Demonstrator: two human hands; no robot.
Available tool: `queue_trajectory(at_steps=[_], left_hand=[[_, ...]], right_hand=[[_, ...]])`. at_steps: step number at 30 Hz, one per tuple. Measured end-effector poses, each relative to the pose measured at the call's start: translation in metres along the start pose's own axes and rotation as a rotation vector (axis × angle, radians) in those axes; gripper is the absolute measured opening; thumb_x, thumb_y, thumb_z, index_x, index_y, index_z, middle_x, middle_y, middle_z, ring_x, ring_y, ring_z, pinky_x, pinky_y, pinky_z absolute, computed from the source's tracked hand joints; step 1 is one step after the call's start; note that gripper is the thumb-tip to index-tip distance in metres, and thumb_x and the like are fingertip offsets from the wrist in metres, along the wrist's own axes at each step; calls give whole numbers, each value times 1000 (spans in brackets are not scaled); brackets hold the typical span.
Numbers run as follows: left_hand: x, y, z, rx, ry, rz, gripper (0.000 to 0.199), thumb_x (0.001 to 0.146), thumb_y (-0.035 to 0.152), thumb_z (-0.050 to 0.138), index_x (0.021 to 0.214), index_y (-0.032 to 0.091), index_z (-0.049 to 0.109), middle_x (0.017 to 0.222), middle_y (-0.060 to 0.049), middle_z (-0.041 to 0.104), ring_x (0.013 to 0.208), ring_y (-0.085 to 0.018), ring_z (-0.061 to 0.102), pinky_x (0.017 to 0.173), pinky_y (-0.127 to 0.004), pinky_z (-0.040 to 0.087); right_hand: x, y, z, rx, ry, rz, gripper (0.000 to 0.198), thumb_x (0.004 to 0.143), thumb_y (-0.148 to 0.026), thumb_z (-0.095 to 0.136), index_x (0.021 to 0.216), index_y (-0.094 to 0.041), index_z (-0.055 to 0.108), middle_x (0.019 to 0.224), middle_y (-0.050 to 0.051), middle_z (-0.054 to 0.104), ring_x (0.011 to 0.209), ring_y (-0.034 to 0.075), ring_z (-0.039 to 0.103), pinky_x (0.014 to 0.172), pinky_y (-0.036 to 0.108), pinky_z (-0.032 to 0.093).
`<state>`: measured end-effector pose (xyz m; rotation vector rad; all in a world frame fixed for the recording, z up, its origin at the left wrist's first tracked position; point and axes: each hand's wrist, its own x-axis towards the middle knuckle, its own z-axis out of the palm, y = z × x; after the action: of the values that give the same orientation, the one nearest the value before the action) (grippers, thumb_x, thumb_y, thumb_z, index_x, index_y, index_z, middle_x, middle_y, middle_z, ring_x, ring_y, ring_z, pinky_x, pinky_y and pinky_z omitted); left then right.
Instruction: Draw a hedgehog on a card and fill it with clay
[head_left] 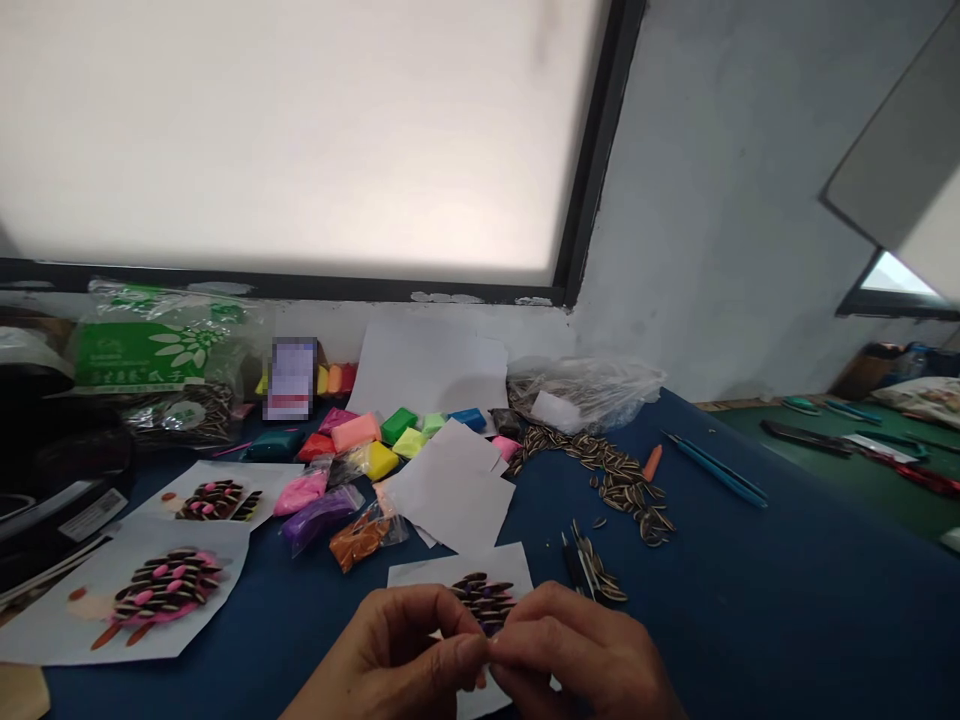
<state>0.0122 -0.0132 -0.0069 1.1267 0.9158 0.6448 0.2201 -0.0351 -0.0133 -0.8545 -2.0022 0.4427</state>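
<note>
My left hand (416,640) and my right hand (581,645) meet at the bottom middle, fingertips pinched together. Whatever lies between them is too small and covered to make out. Beneath and behind the fingers is a sheet of white paper (409,577) carrying a cluster of dark striped sunflower seeds (480,590) with bits of purple among them. My hands hide the lower part of this picture. Close by my right hand, a dark slender tool (577,565) lies beside a small group of loose sunflower seeds (606,575).
Two seed-and-clay hedgehog pictures (169,585) lie at left. Behind are coloured clay packets (356,432), blank paper sheets (454,490) and a green seed bag (135,350). Rightward, a seed pile (592,455) spreads from a clear plastic bag (592,385), near blue tweezers (716,470).
</note>
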Motion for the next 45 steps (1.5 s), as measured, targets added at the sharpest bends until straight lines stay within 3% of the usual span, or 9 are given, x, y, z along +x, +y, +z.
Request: queue_trajectory(at_steps=[3, 6, 9, 11, 16, 22, 30, 37, 45], left_hand=[[-3, 6, -9, 207, 188, 119, 44, 85, 62, 76, 107, 24, 78, 77, 1, 69, 56, -14, 56, 53, -24, 43], [-7, 8, -23, 533, 330, 272, 32, 88, 44, 70, 115, 29, 77, 97, -3, 75, 79, -22, 66, 70, -30, 53], [-7, -2, -33, 764, 286, 298, 53, 77, 27, 72, 129, 37, 71, 136, -2, 69, 121, -32, 63, 97, -39, 53], [-4, -12, -36, 889, 215, 308, 72, 70, 16, 72, 138, 40, 65, 148, 0, 62, 136, -35, 54, 108, -44, 48], [10, -32, -38, 1089, 126, 328, 86, 64, 11, 68, 146, 34, 60, 150, -4, 61, 135, -39, 53, 110, -53, 47], [15, -31, -38, 1163, 119, 245, 91, 59, 14, 66, 149, 30, 58, 155, -5, 57, 140, -41, 48, 115, -56, 40], [9, -23, -35, 1140, 100, 247, 82, 63, 15, 64, 144, 27, 63, 149, -8, 63, 137, -40, 51, 111, -56, 43], [7, -21, -35, 1154, 89, 213, 81, 65, 13, 65, 145, 28, 62, 153, -9, 59, 142, -42, 47, 114, -61, 39], [7, -25, -35, 1170, 140, 254, 80, 62, 12, 66, 140, 31, 66, 149, -4, 63, 139, -39, 52, 112, -54, 43]], right_hand=[[2, -2, -7, -194, -16, -14, 16, 98, -13, 62, 94, -21, 74, 81, 3, 67, 65, 13, 65, 59, 19, 49], [1, 0, -11, -445, -103, -3, 22, 97, -10, 54, 86, -21, 69, 75, 1, 61, 58, 12, 60, 53, 20, 42], [-5, 5, -7, -600, -211, -16, 20, 87, -4, 56, 79, -22, 62, 71, -2, 60, 56, 12, 60, 48, 22, 35], [-10, 10, -3, -655, -245, -22, 20, 80, -3, 58, 77, -23, 60, 70, -3, 61, 55, 12, 61, 45, 24, 31], [-19, 18, 3, -702, -252, -37, 21, 75, -1, 57, 76, -23, 59, 68, -4, 62, 50, 11, 62, 42, 26, 27], [-18, 19, 2, -678, -284, -12, 22, 76, -1, 57, 77, -23, 60, 68, -4, 65, 52, 13, 66, 44, 25, 29], [-16, 19, 4, -637, -333, 23, 23, 78, 0, 56, 78, -23, 56, 72, -3, 66, 55, 14, 68, 47, 24, 31], [-19, 23, 7, -701, -327, -26, 23, 80, -1, 55, 78, -23, 55, 70, -3, 66, 54, 15, 68, 46, 26, 32], [-24, 23, 10, -778, -323, -90, 24, 82, -1, 52, 79, -24, 59, 67, -3, 66, 49, 15, 65, 43, 27, 31]])
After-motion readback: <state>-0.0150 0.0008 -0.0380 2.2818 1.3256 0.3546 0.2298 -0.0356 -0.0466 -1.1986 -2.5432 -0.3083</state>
